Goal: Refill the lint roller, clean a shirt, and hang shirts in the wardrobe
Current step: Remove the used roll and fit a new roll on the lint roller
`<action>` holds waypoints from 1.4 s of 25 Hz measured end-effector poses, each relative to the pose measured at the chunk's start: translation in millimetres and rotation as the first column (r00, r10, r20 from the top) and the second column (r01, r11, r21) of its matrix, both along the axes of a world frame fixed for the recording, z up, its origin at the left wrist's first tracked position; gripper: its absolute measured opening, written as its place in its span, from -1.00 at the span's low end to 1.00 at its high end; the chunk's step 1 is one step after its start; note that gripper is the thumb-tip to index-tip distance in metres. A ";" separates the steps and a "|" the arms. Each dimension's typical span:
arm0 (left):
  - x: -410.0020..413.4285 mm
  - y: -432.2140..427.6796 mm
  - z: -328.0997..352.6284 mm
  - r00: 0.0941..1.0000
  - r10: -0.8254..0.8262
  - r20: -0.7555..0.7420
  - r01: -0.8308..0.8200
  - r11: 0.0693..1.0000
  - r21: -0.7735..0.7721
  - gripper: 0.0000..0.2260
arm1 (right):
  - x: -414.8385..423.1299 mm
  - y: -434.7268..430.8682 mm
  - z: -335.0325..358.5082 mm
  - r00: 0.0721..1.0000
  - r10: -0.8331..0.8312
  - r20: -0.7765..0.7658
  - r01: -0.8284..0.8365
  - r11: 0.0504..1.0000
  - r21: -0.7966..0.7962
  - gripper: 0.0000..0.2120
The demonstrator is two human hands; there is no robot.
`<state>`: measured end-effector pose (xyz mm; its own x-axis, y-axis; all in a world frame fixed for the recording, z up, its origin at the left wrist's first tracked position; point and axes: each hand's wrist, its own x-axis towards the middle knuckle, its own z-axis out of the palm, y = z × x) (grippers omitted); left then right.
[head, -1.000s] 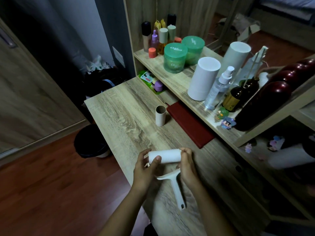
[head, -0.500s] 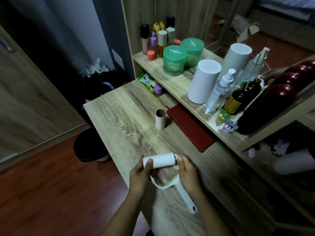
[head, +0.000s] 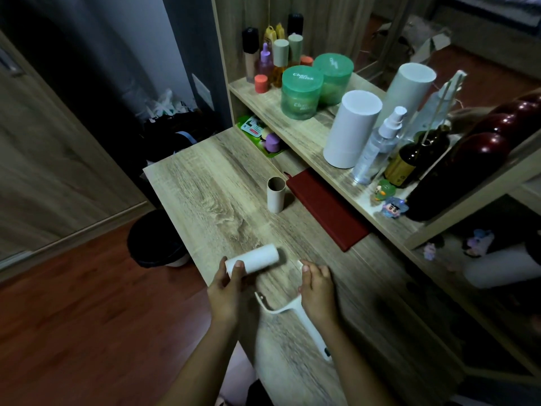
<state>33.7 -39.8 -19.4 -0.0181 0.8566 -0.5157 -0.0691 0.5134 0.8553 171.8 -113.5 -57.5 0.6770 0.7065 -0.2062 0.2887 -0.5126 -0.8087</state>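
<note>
The white refill roll is now off the roller frame — a second ago it sat between the frame's arms. The left hand holds it apart, up and left of the right hand — which keeps the frame.

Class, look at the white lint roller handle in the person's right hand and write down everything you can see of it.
The lint roller handle looks like white plastic: a forked frame with two prongs, narrowing to a long grip with a small dark mark near its end. No roll sits between the prongs. The right hand grips it at one prong, above the wooden desk. The white refill roll is apart from it, in the left hand.
</note>
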 end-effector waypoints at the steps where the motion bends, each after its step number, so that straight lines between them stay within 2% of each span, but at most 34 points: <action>1: 0.2 -0.2 2.0 1.000 -0.006 0.021 0.006 1.000 -0.001 -0.52 | -0.5 -0.7 -2.2 0.997 0.023 0.077 -0.020 0.999 -0.035 -0.63; 5: 0.2 -1.4 8.8 0.999 -0.041 0.018 0.040 0.998 0.057 -0.54 | 1.6 -6.1 6.3 0.948 0.105 0.302 -0.032 0.971 -0.237 -0.60; 6: -0.9 -0.6 8.6 0.999 -0.050 0.010 0.049 0.996 0.071 -0.54 | 2.8 -7.3 9.5 0.934 0.093 0.344 -0.007 0.970 -0.243 -0.61; 8: -4.1 1.4 9.9 0.996 -0.083 -0.015 0.084 0.990 0.113 -0.54 | 8.3 -6.1 20.6 0.938 0.003 0.346 0.033 0.994 -0.100 -0.65; 10: -6.7 4.0 14.6 0.993 -0.120 -0.011 0.121 0.981 0.150 -0.54 | 19.0 4.1 36.7 0.987 -0.029 0.161 0.015 0.996 0.085 -0.69; 11: -6.8 5.6 16.6 0.990 -0.143 0.006 0.140 0.977 0.161 -0.55 | 25.5 11.1 42.8 1.000 0.018 0.007 -0.019 0.994 0.110 -0.68; 12: -6.0 7.1 18.9 0.987 -0.160 0.028 0.153 0.975 0.163 -0.55 | 29.9 17.9 50.6 0.981 0.083 -0.175 -0.065 0.992 0.106 -0.67; 13: -4.7 8.7 21.4 0.985 -0.167 0.050 0.157 0.974 0.161 -0.56 | 32.1 23.6 55.7 0.922 0.139 -0.361 -0.112 0.989 0.096 -0.66; 14: -3.5 10.1 23.2 0.983 -0.167 0.071 0.154 0.976 0.156 -0.56 | 32.8 27.6 58.4 0.860 0.196 -0.472 -0.174 0.981 0.090 -0.65; 17: -2.2 14.7 24.9 0.985 -0.137 0.105 0.120 0.982 0.149 -0.58 | 28.8 31.1 62.3 0.803 0.297 -0.517 -0.269 0.954 0.131 -0.65; 23: -7.9 14.6 15.4 0.987 -0.120 0.105 0.106 0.986 0.131 -0.58 | 31.6 35.4 57.7 0.741 0.241 -0.626 -0.118 0.966 0.232 -0.65; 25: -10.5 14.4 14.0 0.991 -0.109 0.078 0.097 0.985 0.143 -0.57 | 34.2 40.7 53.0 0.794 0.201 -0.574 -0.085 0.971 0.222 -0.66; 27: -14.6 15.6 10.4 0.996 -0.079 0.047 0.071 0.986 0.154 -0.56 | 39.3 49.1 44.7 0.917 0.167 -0.362 -0.129 0.984 0.126 -0.67; 29: -18.6 16.0 7.0 0.997 -0.075 0.026 0.070 0.986 0.151 -0.54 | 44.5 59.5 34.6 0.974 0.191 -0.121 -0.193 0.981 -0.007 -0.66; 31: -21.4 16.6 4.2 0.995 -0.103 -0.002 0.102 0.983 0.153 -0.53 | 47.6 69.8 22.6 0.953 0.299 0.050 -0.292 0.949 -0.118 -0.67; 33: -22.5 16.5 5.0 0.993 -0.118 -0.023 0.121 0.979 0.162 -0.53 | 46.9 76.4 18.4 0.880 0.435 0.191 -0.378 0.884 -0.275 -0.69; 35: -23.4 17.0 6.1 0.992 -0.119 -0.043 0.124 0.978 0.168 -0.53 | 45.9 76.3 16.4 0.846 0.475 0.243 -0.385 0.859 -0.337 -0.66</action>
